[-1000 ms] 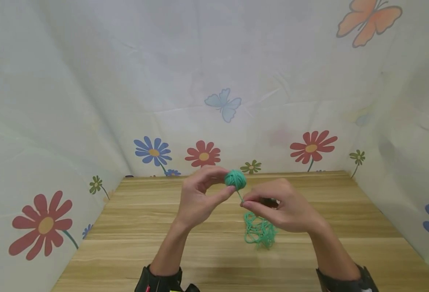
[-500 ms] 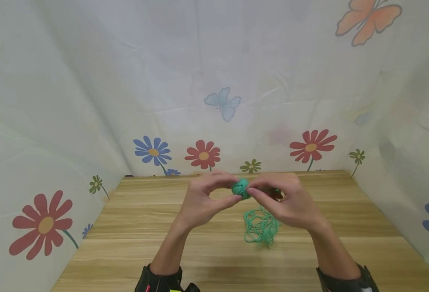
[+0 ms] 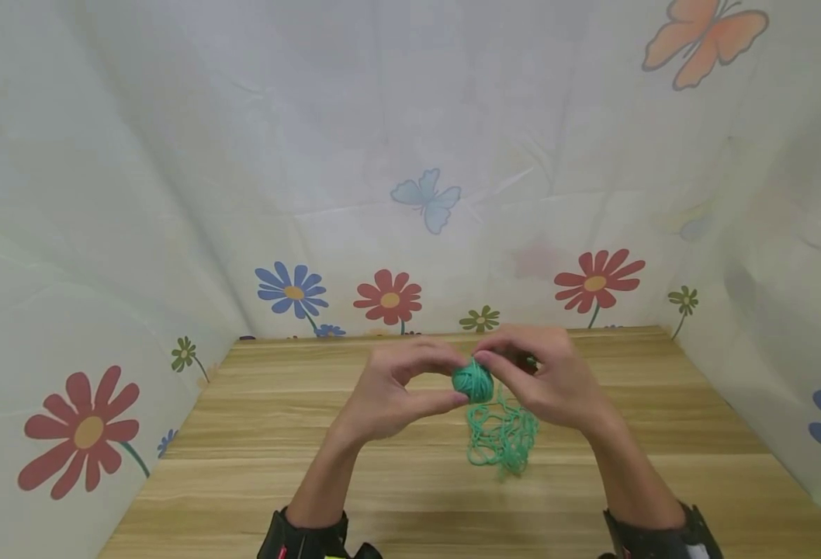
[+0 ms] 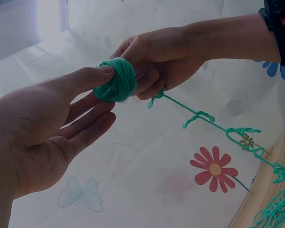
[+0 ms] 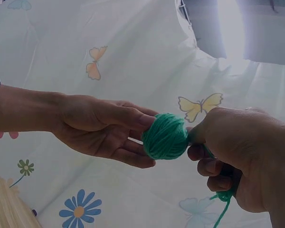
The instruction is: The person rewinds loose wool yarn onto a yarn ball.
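A small ball of green yarn [image 3: 473, 381] is held up over the table, pinched between the thumb and fingers of my left hand [image 3: 393, 392]. My right hand [image 3: 546, 376] is at the ball's upper right side, thumb and forefinger pinching the yarn strand close against it. In the right wrist view the other fingers of the right hand [image 5: 242, 156] curl over the strand, which comes out below them. The left wrist view shows this yarn strand [image 4: 192, 111], kinked and looped, running from the right hand down to a loose tangle of yarn [image 3: 501, 439].
The tangle lies on the wood-grain table [image 3: 410, 497], below and between the hands. White curtain sheets [image 3: 327, 155] printed with flowers and butterflies enclose the table at the back and both sides. Dark bands [image 3: 306, 536] are around both wrists.
The ball has moved right and slightly down with my left hand. My right hand has gone from pulling a short strand below the ball to pinching yarn at its upper right side.
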Available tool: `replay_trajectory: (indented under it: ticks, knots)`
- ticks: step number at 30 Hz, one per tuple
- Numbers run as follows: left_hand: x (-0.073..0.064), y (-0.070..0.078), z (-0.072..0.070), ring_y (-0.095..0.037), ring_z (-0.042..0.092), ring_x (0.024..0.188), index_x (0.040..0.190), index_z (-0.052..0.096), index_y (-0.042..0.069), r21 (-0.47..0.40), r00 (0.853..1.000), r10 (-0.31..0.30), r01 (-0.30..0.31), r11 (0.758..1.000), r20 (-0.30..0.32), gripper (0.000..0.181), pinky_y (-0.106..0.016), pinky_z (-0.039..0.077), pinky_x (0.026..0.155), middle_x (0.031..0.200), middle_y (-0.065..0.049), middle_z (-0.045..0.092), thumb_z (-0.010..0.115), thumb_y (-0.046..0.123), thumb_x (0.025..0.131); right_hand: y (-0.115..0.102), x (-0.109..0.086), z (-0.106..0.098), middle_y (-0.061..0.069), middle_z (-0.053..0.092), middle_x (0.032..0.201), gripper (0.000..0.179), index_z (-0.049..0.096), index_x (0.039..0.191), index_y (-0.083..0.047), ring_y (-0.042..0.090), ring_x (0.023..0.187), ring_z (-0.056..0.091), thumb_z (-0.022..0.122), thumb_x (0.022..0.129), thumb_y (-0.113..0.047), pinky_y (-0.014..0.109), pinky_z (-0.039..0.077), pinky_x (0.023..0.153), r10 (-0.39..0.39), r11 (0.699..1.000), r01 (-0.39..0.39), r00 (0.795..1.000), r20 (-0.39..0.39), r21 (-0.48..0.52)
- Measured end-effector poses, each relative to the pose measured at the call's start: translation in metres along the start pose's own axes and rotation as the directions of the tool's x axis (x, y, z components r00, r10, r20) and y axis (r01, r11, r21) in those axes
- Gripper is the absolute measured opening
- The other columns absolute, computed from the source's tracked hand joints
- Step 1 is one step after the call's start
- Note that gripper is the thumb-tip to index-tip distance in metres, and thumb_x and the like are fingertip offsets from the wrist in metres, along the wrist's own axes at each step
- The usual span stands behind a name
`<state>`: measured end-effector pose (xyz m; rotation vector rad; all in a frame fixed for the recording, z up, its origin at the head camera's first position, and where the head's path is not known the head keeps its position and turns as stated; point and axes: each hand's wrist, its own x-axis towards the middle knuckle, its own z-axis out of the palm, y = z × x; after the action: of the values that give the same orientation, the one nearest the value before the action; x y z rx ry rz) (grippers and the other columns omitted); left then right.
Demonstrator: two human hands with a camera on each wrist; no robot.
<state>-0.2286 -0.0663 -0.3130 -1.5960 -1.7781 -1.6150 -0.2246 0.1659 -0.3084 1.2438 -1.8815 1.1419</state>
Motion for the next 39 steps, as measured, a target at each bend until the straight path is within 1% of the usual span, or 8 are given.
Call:
replay_trajectory:
  ticks: [6,10,17,21,28,33,36,39]
  knots:
    - [-0.001,0.003,0.001,-0.027,0.068,0.103,0.109,0.067,-0.018,-0.062,1.0,-0.011,0.011,0.998,0.015,0.038,-0.044,0.063,0.089,0.108,-0.029,0.068,0.078,-0.024,0.074,-0.002,0.002,0.001,-0.007,0.059,0.066,0.02,0.079,0.093,-0.006,0.004,0.051,0.04,0.075,0.085,0.012,0.019,0.033,0.039,0.128,0.99,-0.126,0.991,0.025,-0.065]
    - [-0.001,0.001,0.001,-0.029,0.067,0.103,0.11,0.065,-0.02,-0.096,1.0,0.004,-0.003,0.995,0.011,0.039,-0.046,0.063,0.087,0.107,-0.031,0.066,0.077,-0.027,0.073,-0.006,0.006,0.001,-0.003,0.056,0.063,0.018,0.078,0.092,-0.003,0.007,0.05,0.04,0.073,0.086,0.013,0.021,0.033,0.039,0.169,0.982,-0.164,0.985,0.046,-0.098]
    - [-0.007,-0.009,0.001,-0.031,0.066,0.106,0.113,0.064,-0.02,-0.138,0.999,-0.005,-0.001,0.99,-0.041,0.041,-0.049,0.063,0.085,0.109,-0.032,0.065,0.073,-0.03,0.074,0.015,-0.004,0.005,-0.006,0.06,0.067,0.017,0.081,0.096,-0.006,0.009,0.05,0.044,0.075,0.088,0.007,0.019,0.035,0.04,0.159,0.985,-0.151,0.982,0.106,-0.082]
    - [-0.006,-0.006,0.001,-0.029,0.067,0.103,0.112,0.064,-0.019,-0.111,0.994,-0.013,0.001,0.994,-0.109,0.04,-0.051,0.063,0.085,0.108,-0.03,0.065,0.072,-0.03,0.075,0.022,-0.008,0.008,-0.006,0.053,0.063,0.017,0.079,0.093,-0.014,0.007,0.05,0.042,0.075,0.089,0.002,0.018,0.034,0.042,0.142,0.989,-0.135,0.975,0.168,-0.052]
    - [0.0,0.005,0.001,-0.03,0.068,0.101,0.11,0.064,-0.019,-0.029,0.973,-0.018,0.012,1.0,-0.23,0.037,-0.053,0.062,0.087,0.105,-0.03,0.066,0.072,-0.028,0.076,0.017,-0.006,0.011,-0.009,0.049,0.061,0.023,0.076,0.097,-0.02,0.004,0.048,0.04,0.078,0.088,0.001,0.016,0.034,0.04,0.056,0.998,-0.057,0.974,0.222,-0.001]
    - [0.001,0.003,0.001,-0.03,0.068,0.1,0.109,0.066,-0.018,0.04,0.96,-0.016,0.028,0.999,-0.281,0.036,-0.05,0.063,0.087,0.105,-0.028,0.067,0.075,-0.026,0.076,0.006,-0.004,0.009,-0.011,0.059,0.065,0.016,0.08,0.097,-0.014,0.001,0.05,0.043,0.076,0.09,0.0,0.016,0.038,0.04,0.047,0.999,-0.051,0.959,0.279,0.01]
    - [0.001,0.002,0.001,-0.029,0.068,0.1,0.109,0.066,-0.018,0.063,0.954,-0.013,0.034,0.997,-0.301,0.035,-0.05,0.063,0.086,0.105,-0.028,0.067,0.076,-0.025,0.075,-0.002,-0.003,0.006,-0.008,0.065,0.07,0.016,0.081,0.098,-0.01,0.001,0.052,0.045,0.076,0.089,0.002,0.016,0.041,0.042,0.045,0.998,-0.055,0.962,0.268,0.031]
    - [0.001,0.001,0.0,-0.029,0.068,0.1,0.109,0.067,-0.018,0.075,0.952,-0.011,0.035,0.997,-0.306,0.036,-0.049,0.063,0.086,0.104,-0.027,0.067,0.077,-0.025,0.075,-0.008,-0.002,0.005,-0.005,0.067,0.073,0.022,0.08,0.098,-0.008,0.001,0.052,0.045,0.076,0.085,0.009,0.014,0.041,0.042,0.0,0.998,-0.014,0.979,0.203,0.066]
